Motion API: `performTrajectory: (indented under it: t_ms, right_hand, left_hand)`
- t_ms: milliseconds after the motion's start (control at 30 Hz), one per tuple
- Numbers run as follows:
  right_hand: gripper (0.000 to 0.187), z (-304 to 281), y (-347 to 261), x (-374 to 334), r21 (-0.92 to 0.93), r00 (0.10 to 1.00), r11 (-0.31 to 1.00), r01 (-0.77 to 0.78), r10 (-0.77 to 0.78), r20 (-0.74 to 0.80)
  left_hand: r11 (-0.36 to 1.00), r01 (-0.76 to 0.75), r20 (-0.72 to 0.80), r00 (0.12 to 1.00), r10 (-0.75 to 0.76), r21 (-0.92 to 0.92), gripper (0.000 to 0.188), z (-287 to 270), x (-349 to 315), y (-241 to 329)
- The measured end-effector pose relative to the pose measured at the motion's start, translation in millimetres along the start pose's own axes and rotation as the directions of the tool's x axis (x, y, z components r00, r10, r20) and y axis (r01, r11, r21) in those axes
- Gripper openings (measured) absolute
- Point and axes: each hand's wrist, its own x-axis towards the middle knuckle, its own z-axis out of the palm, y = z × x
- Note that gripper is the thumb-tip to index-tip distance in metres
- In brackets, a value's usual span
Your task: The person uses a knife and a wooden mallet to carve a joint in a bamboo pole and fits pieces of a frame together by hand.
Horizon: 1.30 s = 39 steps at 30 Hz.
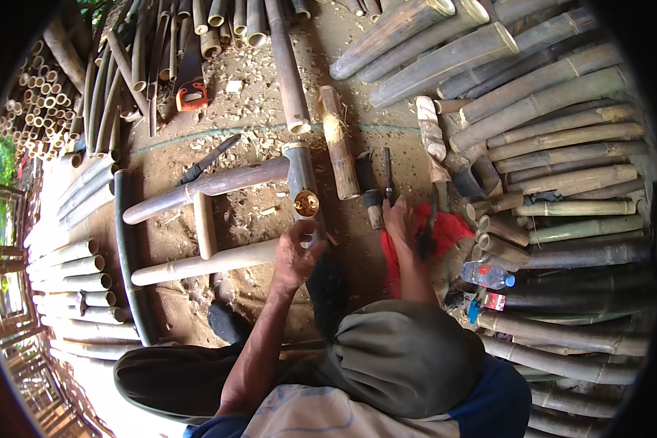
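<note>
My left hand (pixel 296 255) is closed around the near end of a short dark bamboo tube (pixel 299 169). An opening (pixel 306 204) with pale, ragged wood inside shows in the tube's upper side. Two bamboo rails, a dark one (pixel 212 191) and a paler one (pixel 219 264), run left from the tube, with a short crosspiece (pixel 204 226) between them. To the right, my right hand (pixel 398 220) is low over the ground, its fingers closed at the near end of a narrow chisel-like tool (pixel 387 172). A red cloth (pixel 449 232) lies beside that hand.
A wood-handled blade (pixel 371 191) and a bamboo mallet-like log (pixel 338 146) lie near my right hand. A knife (pixel 209 158) and a handsaw (pixel 191 91) lie farther left. Bamboo poles (pixel 562 175) fill the right side, with a water bottle (pixel 487 275) nearby. Shavings litter the ground.
</note>
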Motion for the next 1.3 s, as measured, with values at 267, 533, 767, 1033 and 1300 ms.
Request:
performTrajectory:
  t_ms: [267, 533, 767, 1033, 1300]
  right_hand:
    - [0.041, 6.1, 74.3, 23.0, 0.38, 0.994, 0.919, 0.1, -0.079, -0.071]
    - [0.033, -101.2, -48.8, -89.1, 0.84, 0.801, -0.002, -0.542, -0.301, 0.517]
    - [0.042, -51.7, -99.5, -20.4, 0.806, 0.866, 0.561, 0.19, -0.483, 0.133]
    - [0.079, 25.3, -127.6, 65.7, 0.024, 0.839, 0.839, 0.544, -0.544, -0.019]
    - [0.057, -15.4, -86.8, 6.8, 0.907, 0.782, 0.12, -0.403, -0.47, 0.409]
  left_hand:
    - [0.939, -0.238, 0.195, 0.962, 0.192, 0.25, 0.058, 69.2, 2.9, 37.1]
    - [0.577, -0.609, 0.198, 0.761, 0.617, 0.544, 0.056, 61.5, 74.6, 76.2]
    - [0.955, -0.279, -0.072, 0.955, 0.286, 0.102, 0.028, -22.8, 75.1, 68.9]
    - [0.659, -0.151, -0.417, 0.869, -0.265, -0.736, 0.027, -80.2, 61.7, 45.4]
    - [0.508, -0.138, -0.349, 0.87, -0.347, -0.85, 0.03, -87.5, 66.7, 31.0]
